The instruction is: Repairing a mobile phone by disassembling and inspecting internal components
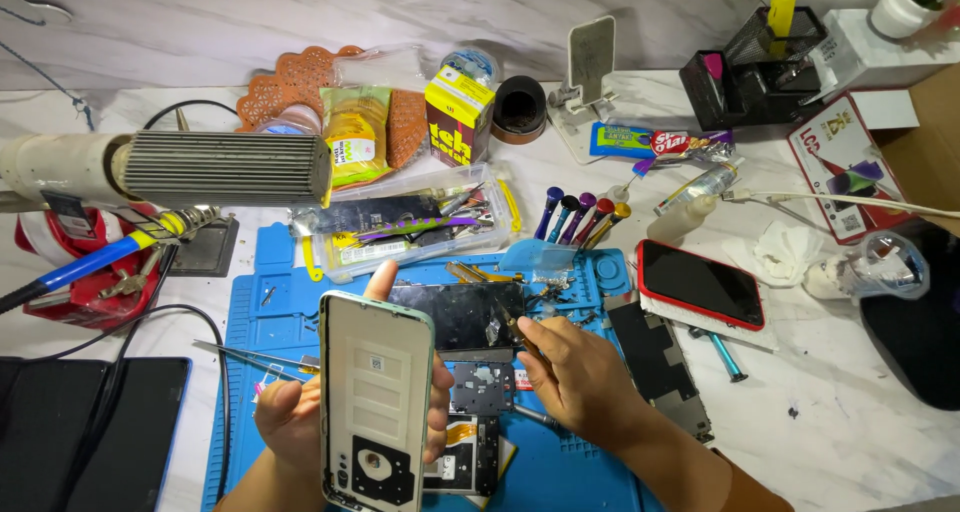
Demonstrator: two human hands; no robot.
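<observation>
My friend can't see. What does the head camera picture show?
The left hand holds up a phone back cover, inner side showing, over a blue repair mat. The right hand pinches a small tool beside an opened phone, with screwdrivers and clutter behind.

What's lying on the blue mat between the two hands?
In the head view, an opened phone with its dark circuit boards showing lies on the blue mat, between the left hand holding the phone back cover and the right hand.

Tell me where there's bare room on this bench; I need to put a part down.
Free: the white table right of the metal frame, below the red-cased phone. Also the blue mat below the right hand. Crowded: around the clear box.
</observation>
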